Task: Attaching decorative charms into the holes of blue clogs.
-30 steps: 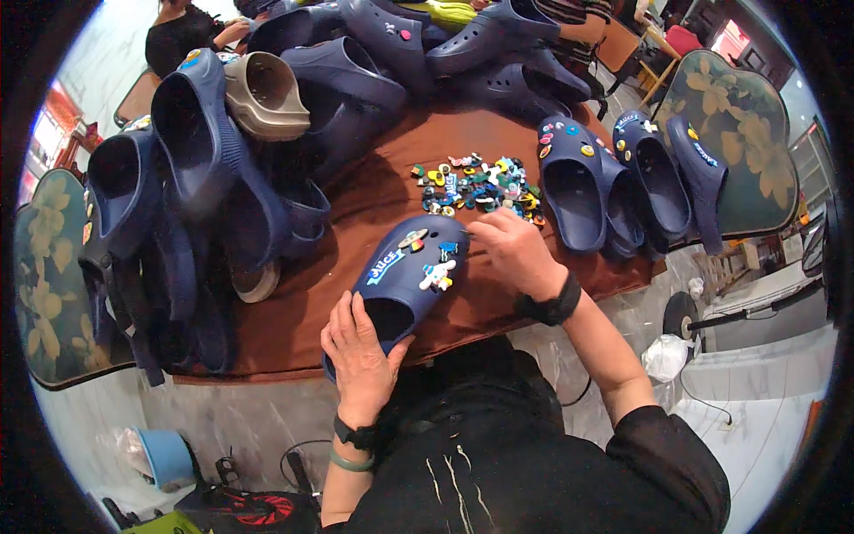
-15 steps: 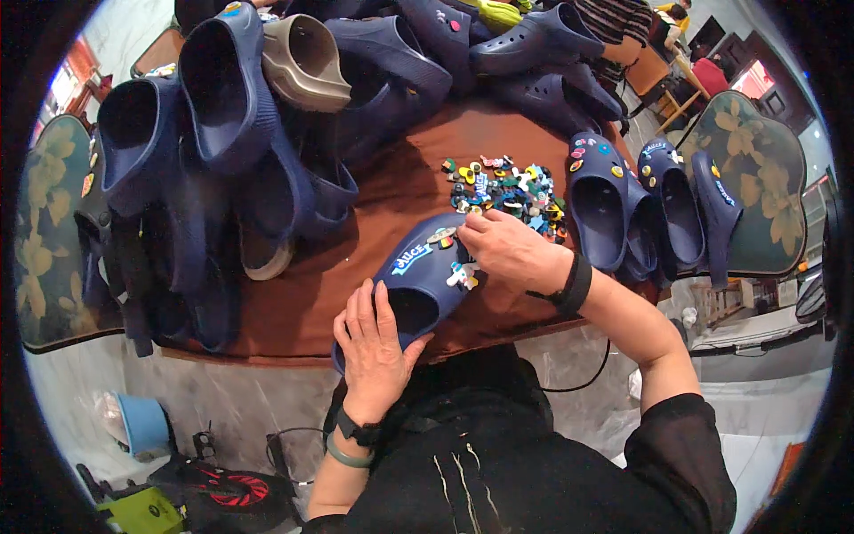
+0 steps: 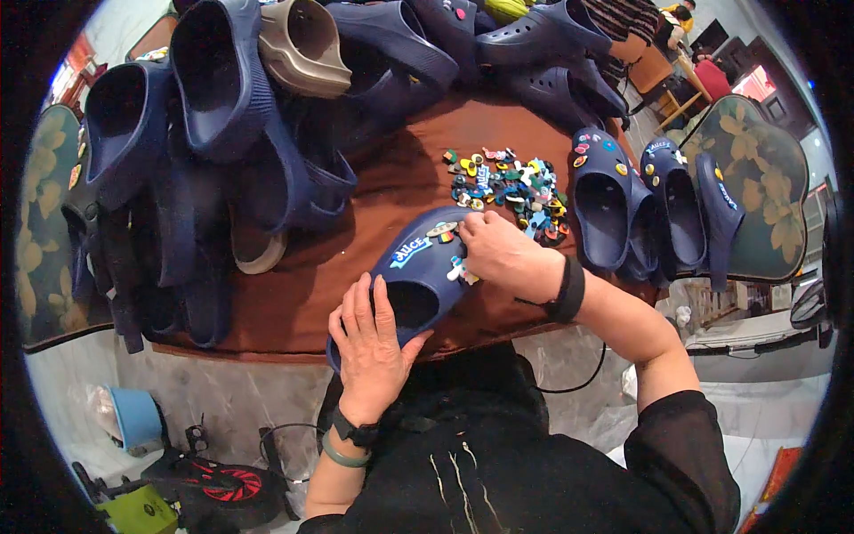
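A navy clog [image 3: 425,278] lies tilted at the table's front edge, its toe pointing away from me. My left hand [image 3: 369,351] holds it at the opening, fingers along one side and thumb across the other. On its upper sit a blue-and-white lettered charm [image 3: 410,252], a round grey charm with coloured stripes [image 3: 441,231] and a white figure charm [image 3: 459,271]. My right hand [image 3: 511,258] is pinched against the toe beside these charms; its fingertips hide whatever they hold. Just beyond lies a pile of small colourful shoe charms [image 3: 516,189].
Navy clogs [image 3: 213,80] are heaped at the left and back, with a beige clog [image 3: 304,49] among them. Decorated clogs [image 3: 600,205] stand at the right edge of the brown tablecloth [image 3: 302,294]. A blue bucket [image 3: 138,418] is on the floor at left.
The view has shifted slightly. My right hand stays pinched at the clog's toe, its fingers a little changed in pose. My left hand keeps its hold.
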{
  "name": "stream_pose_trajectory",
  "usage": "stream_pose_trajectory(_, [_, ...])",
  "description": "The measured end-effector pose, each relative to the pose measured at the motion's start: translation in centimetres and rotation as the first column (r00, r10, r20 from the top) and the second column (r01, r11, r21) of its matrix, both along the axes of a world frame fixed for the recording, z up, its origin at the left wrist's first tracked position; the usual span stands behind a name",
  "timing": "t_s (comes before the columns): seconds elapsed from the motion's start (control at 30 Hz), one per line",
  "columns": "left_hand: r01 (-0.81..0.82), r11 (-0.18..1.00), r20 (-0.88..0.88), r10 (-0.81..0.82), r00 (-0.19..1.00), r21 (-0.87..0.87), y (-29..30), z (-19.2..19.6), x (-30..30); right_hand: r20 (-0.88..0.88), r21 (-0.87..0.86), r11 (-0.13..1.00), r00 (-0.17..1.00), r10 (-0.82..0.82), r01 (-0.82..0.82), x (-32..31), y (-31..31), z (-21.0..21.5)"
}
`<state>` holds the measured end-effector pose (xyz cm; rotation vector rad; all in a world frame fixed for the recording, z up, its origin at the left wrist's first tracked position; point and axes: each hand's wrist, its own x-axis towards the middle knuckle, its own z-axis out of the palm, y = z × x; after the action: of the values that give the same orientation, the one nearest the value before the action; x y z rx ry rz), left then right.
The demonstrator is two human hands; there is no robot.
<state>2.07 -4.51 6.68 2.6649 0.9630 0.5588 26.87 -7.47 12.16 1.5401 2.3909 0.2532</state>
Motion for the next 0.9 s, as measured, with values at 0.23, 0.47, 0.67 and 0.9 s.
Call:
stream_pose_trajectory(0.23, [0.003, 1.0, 0.01, -0.003, 1.0, 0.012, 0.1, 0.1, 0.2, -0.159, 0.128, 0.988, 0.985, -0.066, 0.087, 1.2, 0.0, -1.4])
stream_pose_trajectory(0.47, [0.0, 0.999, 0.039, -0.002, 0.999, 0.044, -0.1, -0.4, -0.2, -0.764, -0.194, 0.92, 0.535, -0.359, 0.341, 5.4, 0.1, -1.6])
stream_pose_trajectory(0.67, [0.018, 0.998, 0.076, -0.022, 0.997, 0.056, -0.2, 0.0, 0.0, -0.828, -0.513, 0.817, 0.098, -0.552, 0.263, 6.9, 2.4, -3.1])
stream_pose_trajectory(0.9, [0.012, 0.999, 0.061, -0.015, 0.998, 0.051, -0.2, -0.2, -0.2, -0.455, -0.649, 0.685, 0.552, -0.698, 0.332, 5.6, 5.2, -0.2])
